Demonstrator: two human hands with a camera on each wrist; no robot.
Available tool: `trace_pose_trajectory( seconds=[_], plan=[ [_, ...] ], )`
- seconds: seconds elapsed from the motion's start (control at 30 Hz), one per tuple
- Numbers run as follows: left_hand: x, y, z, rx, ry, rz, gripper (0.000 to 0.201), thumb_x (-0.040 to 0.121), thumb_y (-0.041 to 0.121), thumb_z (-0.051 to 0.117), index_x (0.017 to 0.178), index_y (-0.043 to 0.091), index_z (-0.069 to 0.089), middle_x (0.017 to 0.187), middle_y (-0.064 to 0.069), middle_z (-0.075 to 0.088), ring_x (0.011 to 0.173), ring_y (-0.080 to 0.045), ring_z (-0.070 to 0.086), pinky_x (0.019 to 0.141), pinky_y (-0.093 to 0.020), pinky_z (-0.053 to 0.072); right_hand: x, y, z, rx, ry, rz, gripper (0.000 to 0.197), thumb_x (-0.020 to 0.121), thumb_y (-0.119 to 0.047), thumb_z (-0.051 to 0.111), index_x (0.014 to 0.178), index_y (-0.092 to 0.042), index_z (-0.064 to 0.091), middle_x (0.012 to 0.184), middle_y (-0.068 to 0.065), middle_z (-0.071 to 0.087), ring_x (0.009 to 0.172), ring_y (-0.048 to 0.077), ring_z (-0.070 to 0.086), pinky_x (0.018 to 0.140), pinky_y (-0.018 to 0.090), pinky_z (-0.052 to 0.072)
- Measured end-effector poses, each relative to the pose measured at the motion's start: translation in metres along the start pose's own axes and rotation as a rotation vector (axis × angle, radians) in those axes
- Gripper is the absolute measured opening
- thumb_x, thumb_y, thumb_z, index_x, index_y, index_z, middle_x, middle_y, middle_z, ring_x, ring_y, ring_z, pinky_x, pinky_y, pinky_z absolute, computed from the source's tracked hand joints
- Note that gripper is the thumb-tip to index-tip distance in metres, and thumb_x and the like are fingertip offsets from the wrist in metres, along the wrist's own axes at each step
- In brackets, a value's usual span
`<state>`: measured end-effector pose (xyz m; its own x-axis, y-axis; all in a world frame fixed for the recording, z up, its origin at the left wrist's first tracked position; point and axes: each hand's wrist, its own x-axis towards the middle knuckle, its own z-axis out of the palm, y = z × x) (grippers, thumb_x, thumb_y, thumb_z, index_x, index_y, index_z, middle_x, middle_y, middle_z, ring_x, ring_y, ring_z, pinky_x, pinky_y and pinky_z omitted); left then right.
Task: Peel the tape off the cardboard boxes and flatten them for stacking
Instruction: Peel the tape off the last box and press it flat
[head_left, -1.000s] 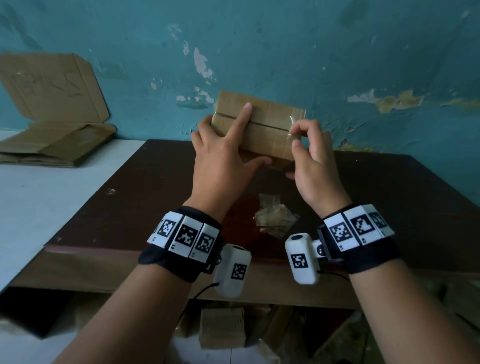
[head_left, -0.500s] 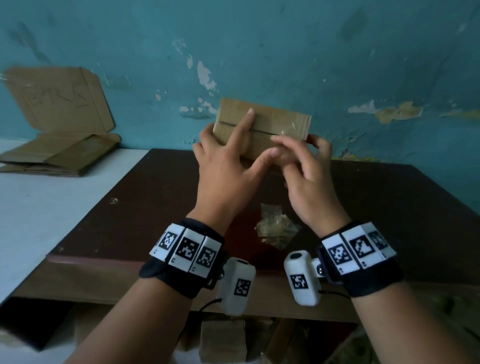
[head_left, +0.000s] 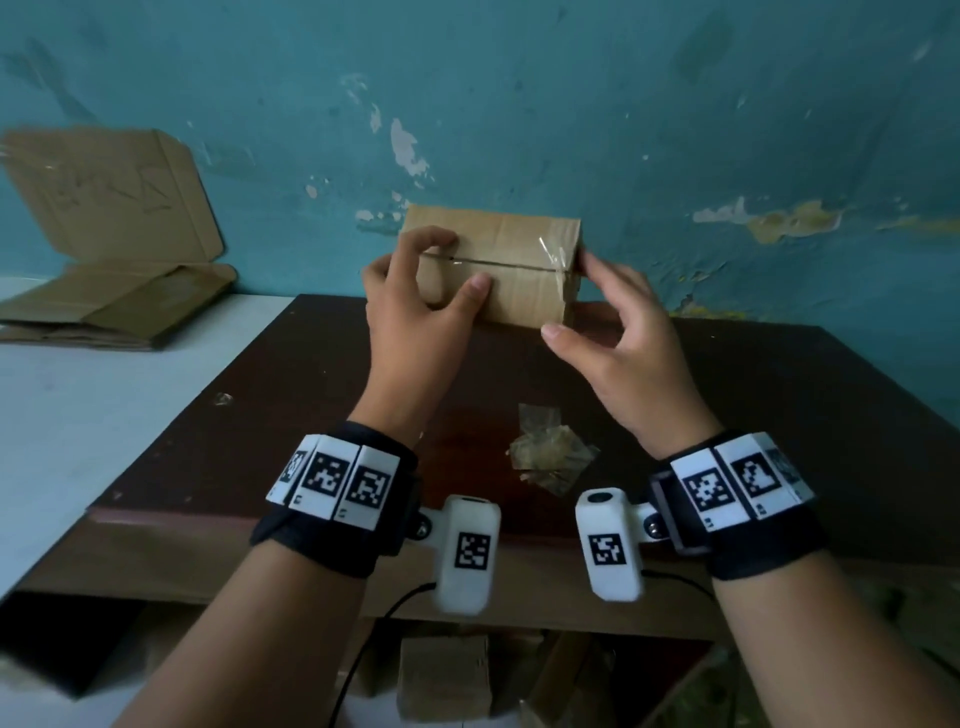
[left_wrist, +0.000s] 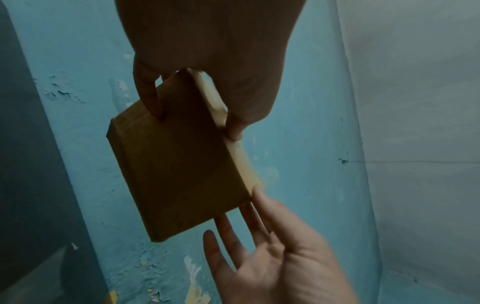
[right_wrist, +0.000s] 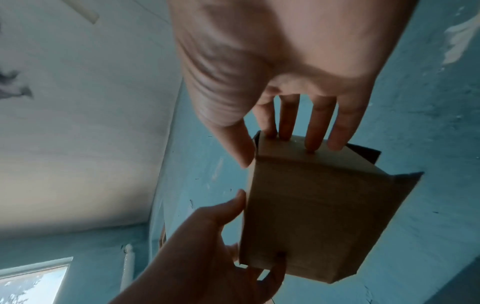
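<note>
A small brown cardboard box is held up in front of the blue wall, its flap seam facing me. My left hand grips its left end, fingers curled over the top and thumb on the front face. My right hand has straight fingertips against the right end face; its thumb hangs free below the corner. A strip of clear tape crosses the seam near the right end. In the left wrist view the box sits between both hands. In the right wrist view the fingertips rest on the box.
A wad of peeled tape lies on the dark brown table below my hands. Flattened cardboard leans against the wall on the white surface to the left. More boxes sit under the table.
My right hand left the tape at the box's upper right, crossed the front, and now touches the right end. My left index finger, stretched along the front before, now curls over the top.
</note>
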<state>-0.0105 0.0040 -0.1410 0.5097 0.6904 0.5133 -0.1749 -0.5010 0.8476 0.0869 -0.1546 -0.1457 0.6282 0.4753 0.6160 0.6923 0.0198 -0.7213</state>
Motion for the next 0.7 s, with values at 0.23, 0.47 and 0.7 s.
trace_pose_trajectory(
  seconds=[0.23,0.47,0.7],
  plan=[
    [0.006,0.004,-0.012,-0.091,-0.052,-0.017,0.029,0.083,0.042,0.072,0.110,0.049,0.064,0.133,-0.006,0.055,0.112,-0.021,0.063,0.092,-0.044,0.060,0.001,-0.001,-0.004,-0.272,0.050,-0.197,0.075,0.066,-0.035,0.090,0.128,-0.013,0.053,0.156,0.008,0.027,0.147,0.013,0.023,0.119,0.015,0.015],
    [0.001,0.011,-0.011,0.011,-0.104,0.061,0.037,0.093,0.011,0.067,0.120,0.036,0.062,0.132,-0.006,0.045,0.097,-0.003,0.055,0.075,0.000,0.041,0.001,0.000,-0.002,-0.158,0.032,-0.136,0.111,0.061,-0.035,0.093,0.150,-0.018,0.029,0.141,-0.003,0.036,0.135,0.013,0.043,0.115,0.037,0.039],
    [-0.008,0.022,-0.009,0.320,0.000,0.240,0.019,0.089,0.040,0.070,0.105,0.030,0.069,0.130,-0.003,0.051,0.122,-0.026,0.049,0.102,-0.039,0.044,0.005,0.004,-0.010,-0.368,0.085,-0.215,0.104,0.057,-0.029,0.096,0.144,-0.009,0.042,0.138,0.007,0.037,0.133,0.020,0.039,0.116,0.040,0.036]
  ],
)
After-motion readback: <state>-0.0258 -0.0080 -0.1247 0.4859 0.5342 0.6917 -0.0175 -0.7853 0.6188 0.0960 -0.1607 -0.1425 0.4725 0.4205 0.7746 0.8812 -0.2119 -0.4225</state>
